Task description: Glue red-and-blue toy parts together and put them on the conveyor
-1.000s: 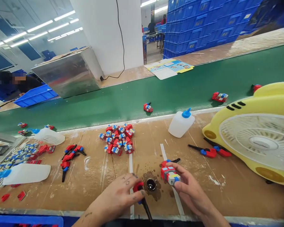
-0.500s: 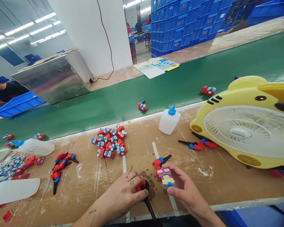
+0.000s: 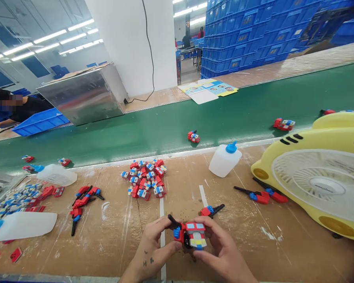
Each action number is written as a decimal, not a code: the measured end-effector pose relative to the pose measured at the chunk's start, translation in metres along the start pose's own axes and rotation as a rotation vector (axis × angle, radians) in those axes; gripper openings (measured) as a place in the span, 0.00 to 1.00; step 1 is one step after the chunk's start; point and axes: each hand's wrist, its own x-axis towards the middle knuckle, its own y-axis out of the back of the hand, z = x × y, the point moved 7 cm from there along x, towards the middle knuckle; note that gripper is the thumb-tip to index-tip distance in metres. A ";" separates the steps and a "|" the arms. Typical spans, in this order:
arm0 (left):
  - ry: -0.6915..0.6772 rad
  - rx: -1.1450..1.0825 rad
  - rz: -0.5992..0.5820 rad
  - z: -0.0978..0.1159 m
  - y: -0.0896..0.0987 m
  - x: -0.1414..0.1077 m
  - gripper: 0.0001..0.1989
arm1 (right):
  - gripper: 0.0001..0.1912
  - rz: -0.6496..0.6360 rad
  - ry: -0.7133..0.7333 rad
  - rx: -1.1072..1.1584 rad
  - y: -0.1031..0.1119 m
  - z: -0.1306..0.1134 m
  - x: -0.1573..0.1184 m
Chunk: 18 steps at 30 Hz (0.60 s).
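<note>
Between the thumb and fingers of my left hand (image 3: 153, 249) is a red toy arm (image 3: 177, 234) with a blue fist and a black stick-like part pointing up. My right hand (image 3: 224, 249) grips a toy robot body (image 3: 197, 235) in red, white, blue and yellow. The two pieces meet side by side; whether they are joined, I cannot tell. A round black part shows between them. Just beyond my right fingers, another red arm (image 3: 208, 211) with a blue fist and black part lies on the bench.
A pile of toy bodies (image 3: 146, 181) sits ahead, left of a white bottle (image 3: 224, 162) with a blue nozzle. More arms (image 3: 82, 200) lie left. A yellow fan (image 3: 265, 157) stands right. Toys ride the green conveyor belt (image 3: 153, 129). A co-worker (image 3: 32, 108) is far left.
My left hand has lifted the red arm from the bench and brought it against the toy body. My right hand has moved slightly left. The view has shifted left.
</note>
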 end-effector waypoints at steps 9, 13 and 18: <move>0.013 -0.235 0.268 -0.015 -0.030 0.012 0.35 | 0.28 0.150 0.580 -0.670 -0.032 -0.047 0.018; 0.017 -0.024 0.413 -0.010 -0.023 0.039 0.45 | 0.31 0.256 0.631 -0.694 -0.046 -0.060 0.042; -0.078 0.340 0.358 0.024 0.034 0.133 0.42 | 0.35 0.261 0.493 -0.700 -0.029 -0.066 0.071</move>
